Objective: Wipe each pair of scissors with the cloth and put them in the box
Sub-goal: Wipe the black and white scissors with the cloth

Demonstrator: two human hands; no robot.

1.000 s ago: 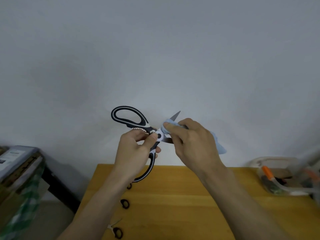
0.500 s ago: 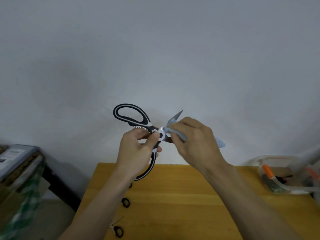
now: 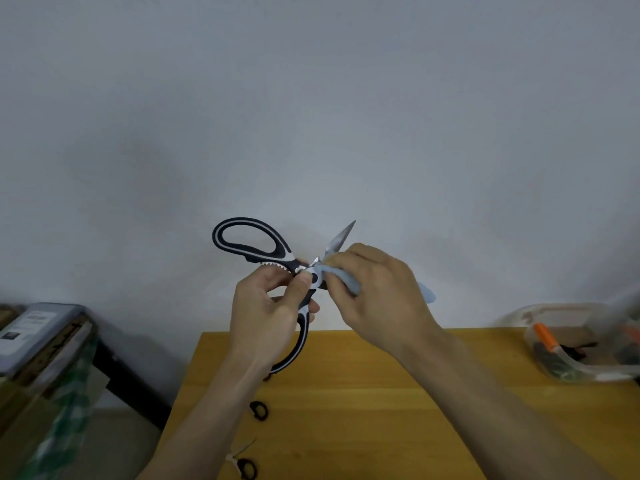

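Note:
My left hand (image 3: pixel 266 313) grips a large pair of black-and-white kitchen scissors (image 3: pixel 252 244) by the lower handle, near the pivot, held up above the table with the blades spread. My right hand (image 3: pixel 377 296) pinches a pale blue cloth (image 3: pixel 346 277) against the lower blade right at the pivot; that blade is hidden by the cloth and fingers. The other blade points up and to the right, bare. A clear plastic box (image 3: pixel 585 341) at the table's right edge holds an orange-handled tool and other dark items.
On the yellow wooden table (image 3: pixel 363 410) lie more small scissors: a black handle loop (image 3: pixel 259 409) and another small pair (image 3: pixel 244 465) near the left front, partly hidden by my left forearm. A cluttered stand with a grey box (image 3: pixel 31 334) sits off to the left.
My right hand has slid the cloth along the blade toward the pivot, and more of the upper blade's tip now shows. The left hand keeps its hold on the scissors.

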